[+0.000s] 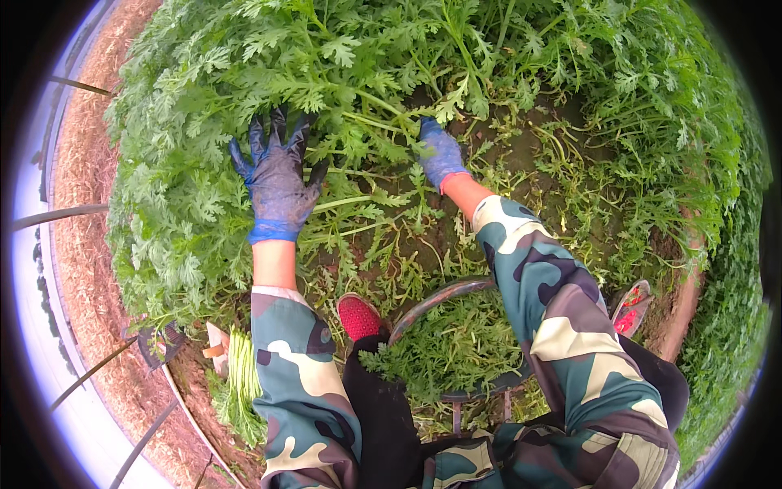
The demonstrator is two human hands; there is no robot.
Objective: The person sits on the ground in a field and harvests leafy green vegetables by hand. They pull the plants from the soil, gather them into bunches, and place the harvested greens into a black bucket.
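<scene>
Leafy green plants with lobed leaves, like garland chrysanthemum point(366, 55), stand densely before me. My left hand point(278, 177), in a soiled blue glove, lies spread with its back up against the leaves at the left. Its fingers are apart and grip nothing that shows. My right hand point(441, 153), also blue-gloved, is low at the stem bases on the right edge of the standing plants. Its fingers are partly hidden, so I cannot see whether they hold a stem. Several pale stems point(348, 202) lean sideways between the two hands.
Bare soil point(519, 143) with scattered cut leaves lies right of my right hand. A round-rimmed container point(452, 348) of loose greens stands between my legs, near a red shoe point(359, 316). Bundled stems point(241, 367) lie by my left sleeve. Dry straw point(82, 165) and curved poles point(61, 215) line the left.
</scene>
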